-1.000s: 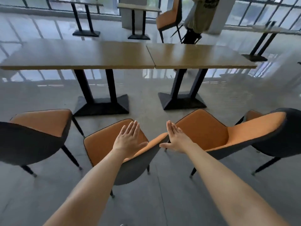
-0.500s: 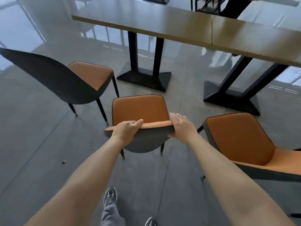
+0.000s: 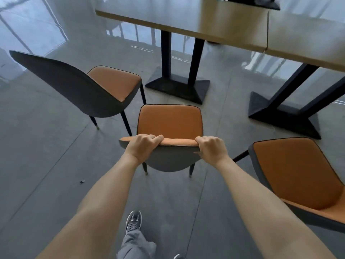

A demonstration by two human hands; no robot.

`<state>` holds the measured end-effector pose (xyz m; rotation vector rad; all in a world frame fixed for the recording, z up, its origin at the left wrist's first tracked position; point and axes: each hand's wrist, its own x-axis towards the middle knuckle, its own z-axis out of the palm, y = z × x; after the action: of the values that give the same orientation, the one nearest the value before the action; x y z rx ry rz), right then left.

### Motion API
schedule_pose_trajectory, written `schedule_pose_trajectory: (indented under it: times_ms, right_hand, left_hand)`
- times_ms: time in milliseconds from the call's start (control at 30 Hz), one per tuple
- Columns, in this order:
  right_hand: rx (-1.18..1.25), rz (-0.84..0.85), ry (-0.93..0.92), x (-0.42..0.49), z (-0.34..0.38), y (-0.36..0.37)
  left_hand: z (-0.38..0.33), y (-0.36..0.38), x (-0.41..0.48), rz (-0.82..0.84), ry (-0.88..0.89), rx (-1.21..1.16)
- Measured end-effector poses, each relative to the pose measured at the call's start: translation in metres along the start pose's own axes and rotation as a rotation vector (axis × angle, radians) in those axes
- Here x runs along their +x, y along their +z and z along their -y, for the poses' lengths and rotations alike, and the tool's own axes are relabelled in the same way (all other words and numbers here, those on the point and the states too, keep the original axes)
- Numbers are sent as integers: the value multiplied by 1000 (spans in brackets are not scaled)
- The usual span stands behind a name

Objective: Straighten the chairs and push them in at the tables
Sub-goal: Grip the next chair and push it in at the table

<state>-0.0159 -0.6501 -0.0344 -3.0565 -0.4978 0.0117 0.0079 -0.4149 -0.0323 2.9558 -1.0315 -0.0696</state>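
Observation:
The middle chair (image 3: 169, 120), orange seat with a dark grey shell, stands in front of me with its seat pointing at the wooden table (image 3: 214, 21). My left hand (image 3: 142, 147) grips the left end of its backrest top, and my right hand (image 3: 211, 147) grips the right end. The chair stands on the floor short of the table's black base (image 3: 179, 88). A second chair (image 3: 97, 88) stands to the left, turned sideways. A third chair (image 3: 298, 174) is at the right, angled away from the table.
A second wooden tabletop (image 3: 308, 34) adjoins the first on the right, on a slanted black base (image 3: 283, 113). The grey floor has a small bit of debris (image 3: 81, 181) at the left. My shoe (image 3: 133, 221) and grey trouser leg show below the chair.
My hands went from open above the backrest to closed on its top edge. The view has dropped and come closer to the table, and the chair now faces it squarely.

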Motion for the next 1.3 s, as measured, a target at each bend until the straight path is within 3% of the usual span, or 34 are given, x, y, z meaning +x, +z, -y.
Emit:
schedule_pose_trajectory:
  times_ms: [233,800,967,1300]
  right_hand:
    - [-42,-55,65,52,-15,1]
    - [-33,-72,232,192,22,2]
    - [-48,-121,275,214,17,1]
    - [43,79,389,204,36,-1]
  left_hand:
    - [44,6,48,-67,65,-26]
    - [210,0,147,-89,269,-63]
    - [226,-9,166,-118,318,-63]
    - [221,-5,152,-27,313,-70]
